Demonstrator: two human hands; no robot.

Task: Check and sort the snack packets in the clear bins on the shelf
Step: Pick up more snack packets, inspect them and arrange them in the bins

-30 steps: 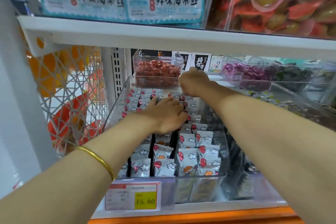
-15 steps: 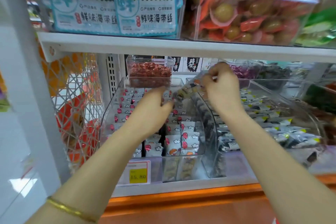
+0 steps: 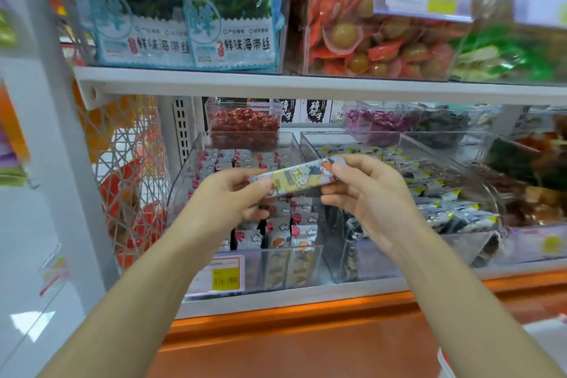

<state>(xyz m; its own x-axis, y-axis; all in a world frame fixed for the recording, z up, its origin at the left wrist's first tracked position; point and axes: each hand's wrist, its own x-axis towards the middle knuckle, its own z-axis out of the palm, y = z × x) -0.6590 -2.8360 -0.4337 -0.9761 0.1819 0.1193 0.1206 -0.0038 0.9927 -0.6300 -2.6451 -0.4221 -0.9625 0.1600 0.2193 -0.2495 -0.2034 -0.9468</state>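
**Clerk A:** Item one: snack packet (image 3: pixel 294 178), long, narrow, yellow print with cartoon figures. Location?

**Clerk B:** In the air above the left clear bin (image 3: pixel 181 193), over its middle rows. It lies roughly level, right end a little higher.

**Clerk A:** Holders?

**Clerk B:** Left hand (image 3: pixel 227 196): thumb and fingers pinch the packet's left end. Right hand (image 3: pixel 365 193): thumb on top, fingers beneath, pinching the right end. Both grips are closed on the packet, and neither hand touches the bin.

**Clerk A:** Bin surroundings?

**Clerk B:**
- Inside it: cloud-print packets (image 3: pixel 282 230), standing in rows.
- On its front: price tag (image 3: pixel 225 275).
- At its back rim: small tub of red snacks (image 3: pixel 244 129).
- Just to its right: second clear bin (image 3: pixel 383 264), holding dark packets.

**Clerk A:** Handling estimate?

**Clerk B:** Judged light. The wrapper looks like soft film, probably glossy and a little slippery. Contents may crush if squeezed mid-length. Best taken by the sealed ends, or lightly across the flat faces.

**Clerk A:** Status?

**Clerk B:** Under check, it seems. Its print differs from the cloud-print rows, so it likely does not belong in this bin. Destination cannot be told.
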